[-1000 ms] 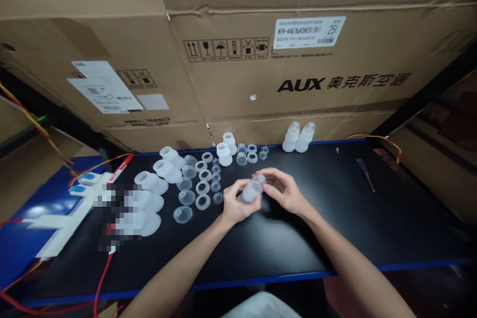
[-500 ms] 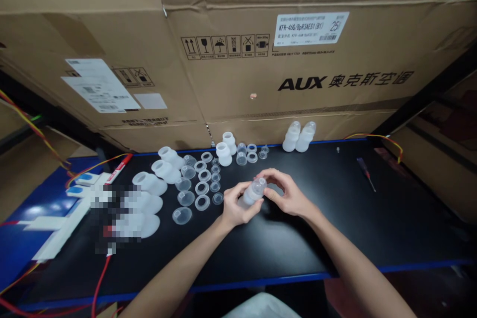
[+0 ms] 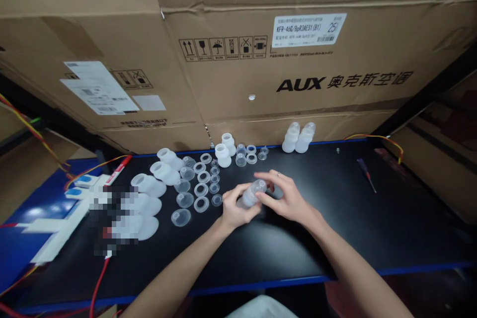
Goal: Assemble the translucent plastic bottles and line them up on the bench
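Note:
A small baby bottle with a clear dome cap is tilted in my left hand, whose fingers and thumb wrap its body. My right hand is at the bottle's upper end. Its thumb presses the collar below the cap, its index finger stretches out behind the cap, and the other fingers curl, partly hidden. Beyond the hands lie clear dome caps, ring collars and clear nipples. Two open white bottle bodies stand to their left.
Several white bottle bodies, dome caps, rings and nipples lie in rows at left. Two capped bottles stand against the cardboard box. A screwdriver lies right; a power strip with wires is far left.
My right hand has shifted its hold: the index finger now stretches out straighter and the thumb sits lower on the collar. My left hand keeps its hold on the baby bottle.

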Action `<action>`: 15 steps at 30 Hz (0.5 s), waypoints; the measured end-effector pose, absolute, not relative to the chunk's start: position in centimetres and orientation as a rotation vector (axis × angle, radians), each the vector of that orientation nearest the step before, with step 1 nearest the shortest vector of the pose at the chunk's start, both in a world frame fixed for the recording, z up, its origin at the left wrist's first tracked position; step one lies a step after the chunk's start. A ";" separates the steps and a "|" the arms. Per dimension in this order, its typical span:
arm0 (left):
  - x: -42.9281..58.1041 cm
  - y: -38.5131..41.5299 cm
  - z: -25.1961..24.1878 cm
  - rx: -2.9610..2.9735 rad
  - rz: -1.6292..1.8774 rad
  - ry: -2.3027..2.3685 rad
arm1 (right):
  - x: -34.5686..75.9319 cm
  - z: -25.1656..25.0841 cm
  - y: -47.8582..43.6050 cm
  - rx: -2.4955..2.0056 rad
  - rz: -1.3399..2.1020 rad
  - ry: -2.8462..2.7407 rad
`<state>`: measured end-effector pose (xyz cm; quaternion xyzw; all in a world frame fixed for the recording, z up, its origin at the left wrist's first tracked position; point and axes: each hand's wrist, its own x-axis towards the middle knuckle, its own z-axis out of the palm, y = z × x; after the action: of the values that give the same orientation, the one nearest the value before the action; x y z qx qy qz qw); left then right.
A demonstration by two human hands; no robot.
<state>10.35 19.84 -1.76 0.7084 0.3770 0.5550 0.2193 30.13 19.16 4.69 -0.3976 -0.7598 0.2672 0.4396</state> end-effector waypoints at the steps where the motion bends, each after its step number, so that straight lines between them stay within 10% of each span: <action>1: 10.4 19.9 -1.8 1.957 1.538 1.046 | 30.0 4.5 19.2 -1.002 0.639 -1.893; 15: 10.5 20.0 -1.3 1.962 1.558 0.978 | 30.0 4.6 19.2 -0.797 1.065 -1.737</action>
<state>10.55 20.02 -1.34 0.7109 0.3545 0.5646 0.2240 30.00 19.18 4.62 -0.3236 -0.7054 0.4326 0.4590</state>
